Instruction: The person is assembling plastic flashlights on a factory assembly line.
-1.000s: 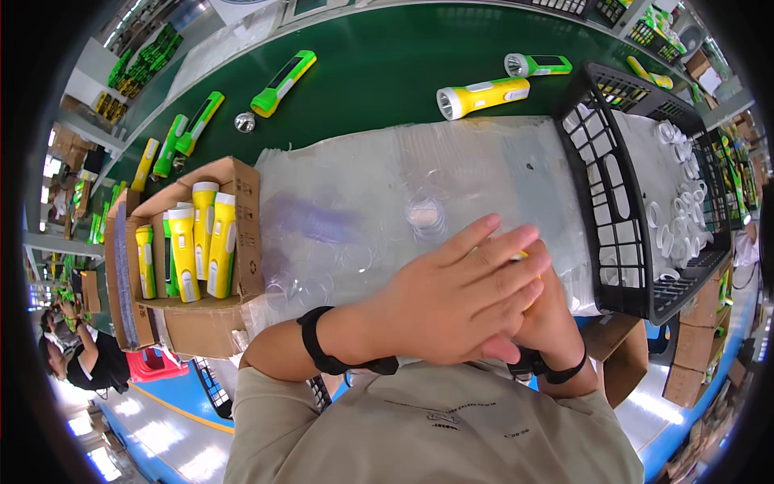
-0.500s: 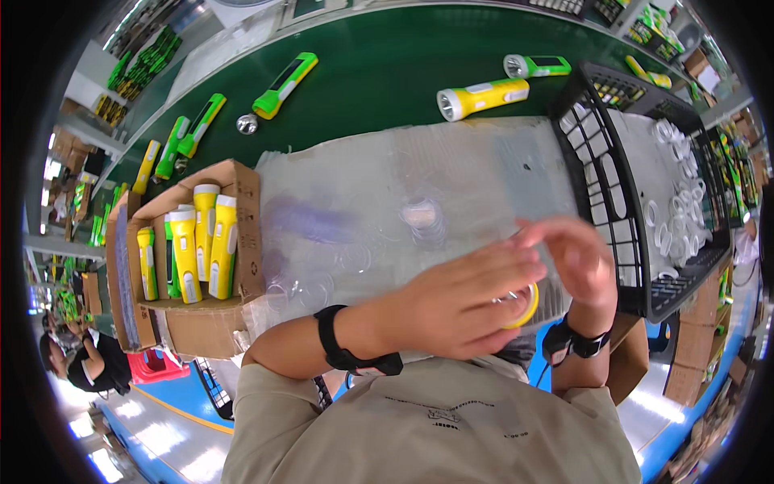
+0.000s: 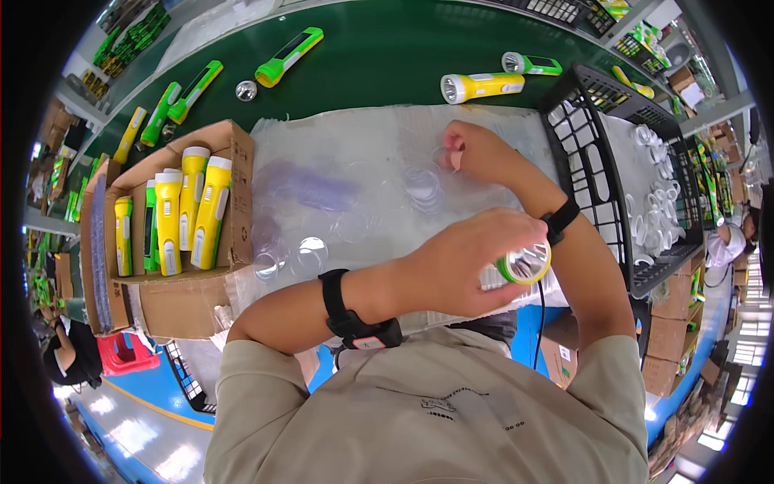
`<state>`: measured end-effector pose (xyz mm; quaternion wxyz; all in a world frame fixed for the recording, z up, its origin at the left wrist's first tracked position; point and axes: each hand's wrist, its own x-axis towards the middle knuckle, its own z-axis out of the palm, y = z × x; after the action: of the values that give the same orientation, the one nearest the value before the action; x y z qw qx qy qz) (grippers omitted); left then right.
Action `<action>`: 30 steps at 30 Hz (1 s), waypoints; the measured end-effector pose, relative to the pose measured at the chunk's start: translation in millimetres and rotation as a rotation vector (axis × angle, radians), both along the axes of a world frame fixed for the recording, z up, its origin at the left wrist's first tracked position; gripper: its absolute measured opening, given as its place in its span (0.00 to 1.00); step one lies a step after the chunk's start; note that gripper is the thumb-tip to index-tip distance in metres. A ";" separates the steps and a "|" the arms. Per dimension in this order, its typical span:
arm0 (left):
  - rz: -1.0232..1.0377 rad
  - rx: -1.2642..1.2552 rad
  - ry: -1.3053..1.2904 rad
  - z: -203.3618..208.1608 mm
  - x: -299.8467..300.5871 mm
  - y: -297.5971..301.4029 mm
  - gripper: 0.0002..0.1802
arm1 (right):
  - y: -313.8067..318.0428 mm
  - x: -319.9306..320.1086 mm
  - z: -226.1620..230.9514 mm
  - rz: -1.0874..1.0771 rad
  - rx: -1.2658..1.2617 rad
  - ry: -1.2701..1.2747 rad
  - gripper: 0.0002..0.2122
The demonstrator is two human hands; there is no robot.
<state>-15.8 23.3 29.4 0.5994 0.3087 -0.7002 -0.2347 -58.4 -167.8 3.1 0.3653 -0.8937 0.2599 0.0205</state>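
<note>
Gripping a yellow-and-green flashlight (image 3: 528, 262), the left hand (image 3: 466, 256) wraps it beside the right forearm (image 3: 595, 266); the right hand (image 3: 476, 153) is curled, its hold unclear, near clear round discs (image 3: 422, 187). A brown cardboard box (image 3: 242, 194) stands left, a black plastic crate (image 3: 663, 274) right.

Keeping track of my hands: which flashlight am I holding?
The flashlight gripped in your left hand; the others nearby are in the cardboard box or on the green surface.

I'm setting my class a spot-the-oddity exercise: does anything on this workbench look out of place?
Yes, perhaps: a shiny round reflector lies loose on the green surface, beside a green flashlight. It looks odd because the held flashlight, in the left hand, has a reflector set in its head.
</note>
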 end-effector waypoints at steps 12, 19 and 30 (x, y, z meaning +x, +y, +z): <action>-0.087 0.155 0.369 -0.8 2.5 -5.1 0.49 | 104.3 -126.1 139.2 0.256 -0.335 -0.157 0.20; -0.015 0.144 0.038 4.2 19.2 -10.1 0.31 | 101.5 -118.4 127.7 0.286 -0.471 -0.217 0.20; -0.107 0.292 0.213 -6.4 23.4 -11.5 0.28 | 101.3 -120.7 134.0 0.261 -0.372 -0.210 0.28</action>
<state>7.6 11.9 22.9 0.6056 0.3281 -0.6067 -0.3968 -179.1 -66.5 137.1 0.2137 -0.9687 0.1023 -0.0737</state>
